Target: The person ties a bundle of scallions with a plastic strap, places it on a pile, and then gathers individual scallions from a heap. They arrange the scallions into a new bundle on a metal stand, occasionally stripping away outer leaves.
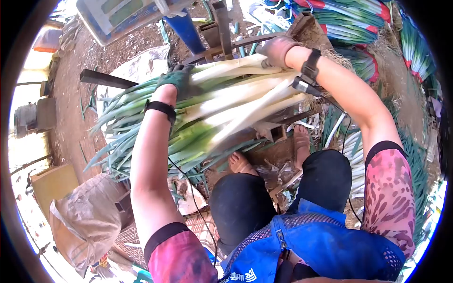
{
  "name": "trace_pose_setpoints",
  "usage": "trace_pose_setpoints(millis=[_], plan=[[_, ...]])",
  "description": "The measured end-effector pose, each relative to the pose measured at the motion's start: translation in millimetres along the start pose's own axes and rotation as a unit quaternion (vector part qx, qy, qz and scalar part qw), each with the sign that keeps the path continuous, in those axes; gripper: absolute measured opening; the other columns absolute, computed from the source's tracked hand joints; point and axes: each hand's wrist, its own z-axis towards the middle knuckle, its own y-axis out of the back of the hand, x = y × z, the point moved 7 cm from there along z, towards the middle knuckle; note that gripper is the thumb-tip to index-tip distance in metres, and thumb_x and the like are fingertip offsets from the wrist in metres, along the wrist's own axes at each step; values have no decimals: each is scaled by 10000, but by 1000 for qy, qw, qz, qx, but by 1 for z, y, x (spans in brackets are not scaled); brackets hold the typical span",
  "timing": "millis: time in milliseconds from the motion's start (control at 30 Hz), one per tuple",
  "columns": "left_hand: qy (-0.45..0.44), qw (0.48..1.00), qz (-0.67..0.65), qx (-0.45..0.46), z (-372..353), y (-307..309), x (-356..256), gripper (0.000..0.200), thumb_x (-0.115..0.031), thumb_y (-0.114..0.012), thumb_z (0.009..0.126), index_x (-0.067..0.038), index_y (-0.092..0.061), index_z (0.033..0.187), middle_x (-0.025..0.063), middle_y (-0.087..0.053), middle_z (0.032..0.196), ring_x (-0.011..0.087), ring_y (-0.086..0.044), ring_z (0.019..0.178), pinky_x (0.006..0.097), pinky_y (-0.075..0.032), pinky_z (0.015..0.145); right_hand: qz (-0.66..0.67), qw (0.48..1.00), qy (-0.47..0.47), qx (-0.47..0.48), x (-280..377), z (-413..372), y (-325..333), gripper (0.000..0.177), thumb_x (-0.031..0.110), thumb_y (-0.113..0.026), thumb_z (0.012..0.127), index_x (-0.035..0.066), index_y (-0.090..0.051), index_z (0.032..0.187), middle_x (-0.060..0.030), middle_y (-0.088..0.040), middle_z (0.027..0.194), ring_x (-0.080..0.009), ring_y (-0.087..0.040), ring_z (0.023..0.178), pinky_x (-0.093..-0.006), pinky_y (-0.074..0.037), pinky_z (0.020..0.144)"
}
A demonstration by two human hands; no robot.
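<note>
A thick bundle of large green onions (pixel 240 104) lies across a metal frame in front of me, green tops to the left and white root ends to the right. My left hand (pixel 175 78), in a dark green glove, is closed over the far side of the bundle where the green leaves begin. At the root end, my right hand (pixel 277 51), in a pinkish-grey glove, curls over the farthest white stalks; it is slightly blurred. The undersides of both hands are hidden.
Wrapped onion bundles (pixel 349 19) lie at the far right, with loose onions (pixel 356 160) beside my right leg. A weighing scale (pixel 120 19) stands at the far left, near a blue post (pixel 185 33). Metal bars (pixel 108 79) stick out beyond the bundle. A covered crate (pixel 89 212) sits lower left.
</note>
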Motion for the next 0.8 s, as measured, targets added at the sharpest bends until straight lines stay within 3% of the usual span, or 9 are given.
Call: trace_pose_setpoints(millis=[67, 133, 233, 300, 433, 533, 567, 700, 800], plan=[[24, 997, -68, 42, -1, 7, -3, 909, -493, -789, 741, -66, -422, 1453, 198, -484, 1438, 329, -464, 1328, 392, -370, 1112, -57, 997, -21, -55, -18, -12, 8, 375, 322, -630, 920, 63, -601, 1190, -166, -694, 1019, -329, -684, 939, -441, -549, 813], [-32, 927, -343, 152, 0, 2, -3, 894, -453, -803, 753, -31, -424, 1444, 167, -541, 1385, 270, -504, 1276, 364, -389, 1083, -34, 991, -66, -107, -57, -23, 13, 415, 246, -643, 886, 87, -595, 1266, -155, -711, 971, -326, -693, 920, -424, -552, 799], [3, 963, -227, 149, 22, -6, 16, 1011, -427, -846, 715, -6, -343, 1484, 177, -552, 1371, 250, -513, 1268, 354, -389, 1079, -164, 977, -120, -57, -119, -9, -13, 539, 286, -697, 827, 123, -576, 1326, -152, -711, 1055, -335, -684, 979, -418, -542, 850], [1, 978, -147, 151, 17, 3, 1, 1067, -473, -853, 672, -3, -343, 1484, 205, -537, 1385, 282, -500, 1297, 358, -388, 1087, -60, 992, -101, -41, -103, -33, -1, 594, 296, -710, 817, 113, -548, 1358, -157, -694, 1126, -334, -672, 1022, -420, -532, 892], [-16, 988, -125, 88, 24, -5, 5, 856, -441, -830, 638, -40, -555, 1342, 188, -626, 1274, 298, -595, 1185, 354, -446, 1025, 95, 995, 10, -37, -23, -44, 11, 789, 413, -748, 812, 20, -434, 1420, -189, -626, 1260, -335, -619, 1150, -429, -493, 992], [18, 994, -51, 95, 10, 10, 0, 789, -434, -814, 659, -36, -581, 1299, 193, -648, 1230, 297, -619, 1145, 374, -464, 994, 94, 995, 19, 10, 23, -26, 4, 747, 334, -795, 780, 2, -470, 1365, -235, -644, 1180, -329, -641, 1104, -419, -526, 929], [-35, 996, -48, 60, 3, 17, -6, 599, -377, -792, 731, 33, -643, 1142, 157, -703, 1013, 245, -655, 924, 376, -497, 852, 90, 995, 30, 9, 25, -18, 1, 710, 294, -786, 780, 5, -481, 1353, -223, -652, 1167, -331, -648, 1089, -419, -528, 923], [23, 975, -183, 121, -12, 35, 3, 478, -366, -775, 743, -23, -704, 1069, 72, -705, 869, 164, -621, 787, 334, -495, 789, 57, 992, 86, -68, 22, -17, 24, 615, 164, -740, 771, 27, -510, 1325, -191, -670, 1138, -343, -663, 1047, -423, -531, 900], [9, 970, -206, 128, -5, 45, 1, 532, -378, -783, 741, -10, -689, 1114, 98, -721, 962, 168, -638, 876, 333, -495, 827, 125, 984, 78, -95, 3, -15, 33, 582, 150, -686, 772, 45, -519, 1320, -194, -677, 1110, -347, -650, 1070, -445, -520, 888]])
